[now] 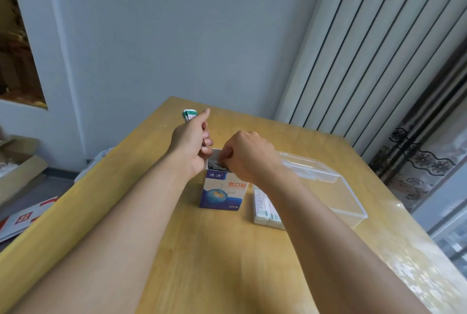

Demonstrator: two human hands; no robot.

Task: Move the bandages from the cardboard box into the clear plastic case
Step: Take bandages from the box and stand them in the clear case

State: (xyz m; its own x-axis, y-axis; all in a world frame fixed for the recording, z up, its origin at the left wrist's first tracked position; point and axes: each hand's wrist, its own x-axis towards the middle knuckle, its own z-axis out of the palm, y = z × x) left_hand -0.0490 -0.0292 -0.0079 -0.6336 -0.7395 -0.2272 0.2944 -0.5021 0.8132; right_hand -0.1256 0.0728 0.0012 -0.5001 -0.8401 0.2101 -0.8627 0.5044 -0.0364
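A blue and white cardboard box (222, 191) stands upright and open-topped in the middle of the wooden table. My left hand (192, 141) is raised over the box's left edge, shut on a small bundle of bandages (190, 114) that sticks out above my fist. My right hand (249, 155) reaches into the box's open top, fingers pinched on something inside; what they hold is hidden. To the right lies the clear plastic case (336, 192), open on top. A stack of bandages (265, 212) lies at its near left end, partly hidden by my right forearm.
The wooden table (227, 263) has its left edge running diagonally. Cardboard boxes (17, 162) and a red and white sheet (27, 215) lie on the floor to the left. A white radiator (366, 48) and a curtain (429, 136) stand behind the table at right.
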